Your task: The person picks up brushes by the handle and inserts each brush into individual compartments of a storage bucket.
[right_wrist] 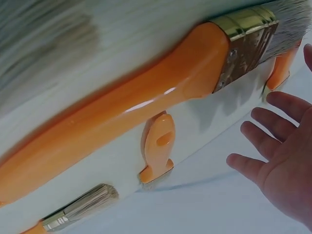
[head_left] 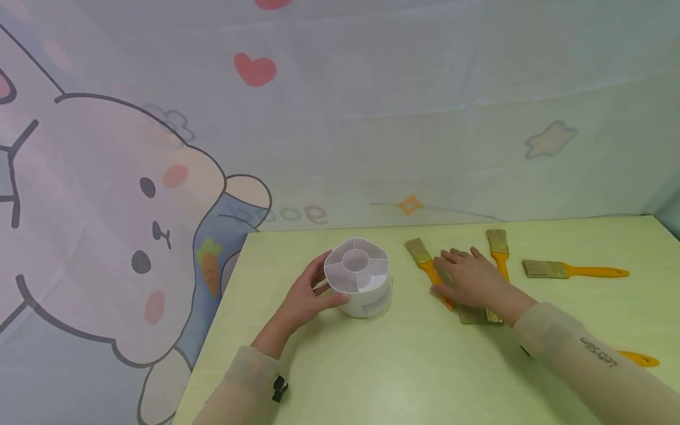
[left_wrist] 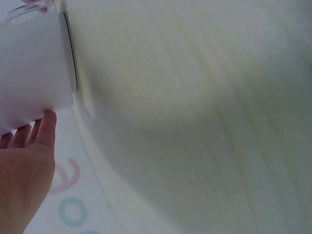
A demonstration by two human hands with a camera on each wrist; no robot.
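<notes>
A white divided container [head_left: 365, 298] stands upright on the pale yellow-green table [head_left: 372, 372]; the person's left hand [head_left: 308, 298] holds the container's left side; to the container's right lies a slanted orange-handled brush [head_left: 421, 258], with the right hand [head_left: 473, 280] over its handle, contact unclear; farther right of the container lie an upward-pointing brush [head_left: 497, 243] and a sideways brush [head_left: 574, 271]; behind the container hangs a printed cloth [head_left: 393, 130].

head: above, forward-down | 2 wrists: close, tilted | head/right share brushes [head_left: 574, 271]

Indoor workspace, bunny-print cloth [head_left: 372, 130], table [head_left: 398, 366]
</notes>
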